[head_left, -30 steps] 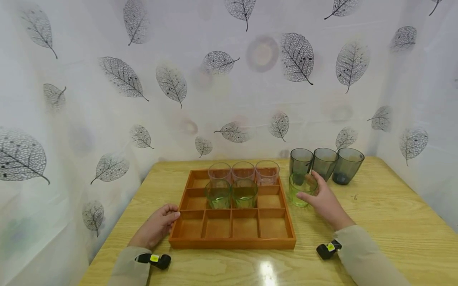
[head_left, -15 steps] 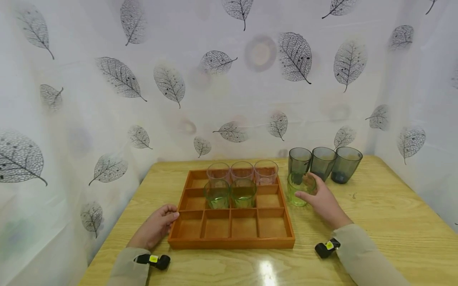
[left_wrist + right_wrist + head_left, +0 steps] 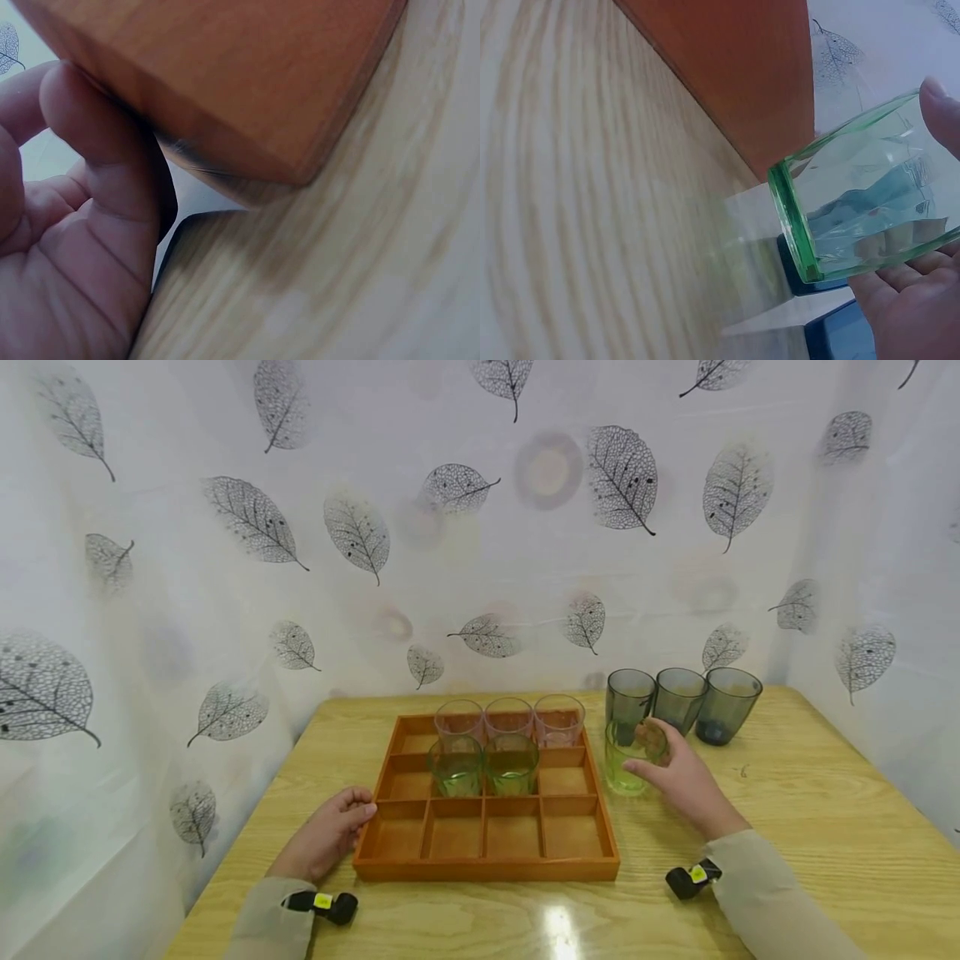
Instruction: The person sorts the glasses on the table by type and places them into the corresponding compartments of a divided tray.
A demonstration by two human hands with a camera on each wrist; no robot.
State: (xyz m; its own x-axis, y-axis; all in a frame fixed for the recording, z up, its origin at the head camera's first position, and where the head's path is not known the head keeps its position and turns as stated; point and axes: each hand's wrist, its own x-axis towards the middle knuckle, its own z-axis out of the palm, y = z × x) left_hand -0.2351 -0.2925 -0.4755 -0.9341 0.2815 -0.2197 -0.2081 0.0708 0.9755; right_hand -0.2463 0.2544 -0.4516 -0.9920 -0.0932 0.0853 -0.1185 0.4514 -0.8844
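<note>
My right hand (image 3: pixel 690 781) grips a green-tinted drinking glass (image 3: pixel 624 768) from its right side, thumb in front and fingers behind. The right wrist view shows this glass (image 3: pixel 870 202) close up, its thick green base turned toward the tray; I cannot tell whether the base touches the table. My left hand (image 3: pixel 326 835) rests against the left edge of a brown wooden compartment tray (image 3: pixel 487 870). In the left wrist view a digit of that hand (image 3: pixel 90 217) touches the tray wall (image 3: pixel 225 82). Two green glasses (image 3: pixel 456 772) stand in the tray's middle row.
Three clear pinkish glasses (image 3: pixel 508 720) stand in the tray's back row. Behind the held glass, three dark grey glasses (image 3: pixel 678 697) stand in a row on the wooden table (image 3: pixel 810 827). A leaf-patterned curtain (image 3: pixel 480 552) borders the back and sides.
The right hand and its green glass have hardly moved, and the left hand stays at the tray's edge. The head view has shifted slightly.
</note>
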